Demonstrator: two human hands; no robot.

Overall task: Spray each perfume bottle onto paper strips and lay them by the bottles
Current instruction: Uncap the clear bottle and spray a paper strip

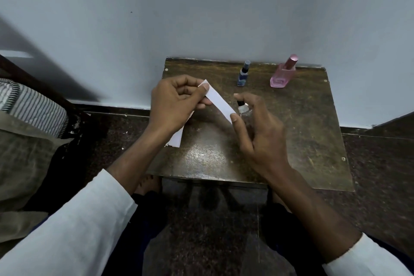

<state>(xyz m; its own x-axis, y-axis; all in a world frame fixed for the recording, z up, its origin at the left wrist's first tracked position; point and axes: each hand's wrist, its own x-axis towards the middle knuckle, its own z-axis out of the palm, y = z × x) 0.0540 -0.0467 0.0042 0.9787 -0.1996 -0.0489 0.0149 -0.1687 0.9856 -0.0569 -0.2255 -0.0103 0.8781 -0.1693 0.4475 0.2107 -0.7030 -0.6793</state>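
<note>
My left hand (pixel 177 103) pinches one end of a white paper strip (pixel 220 102) above the small brown table (pixel 313 132). The strip slants down to the right. My right hand (pixel 257 132) grips a small clear spray bottle (pixel 243 111) with a black nozzle, forefinger over its top, right beside the strip's lower end. A blue bottle (pixel 243 74) and a pink bottle (pixel 284 73) with a pink cap stand at the back of the table. More white paper (pixel 175 138) lies on the table under my left wrist.
The table stands against a pale blue wall (pixel 201 18). A bed with a striped cloth (pixel 33 105) lies to the left. Dark stone floor (pixel 376 163) surrounds the table, and my knees are below its front edge.
</note>
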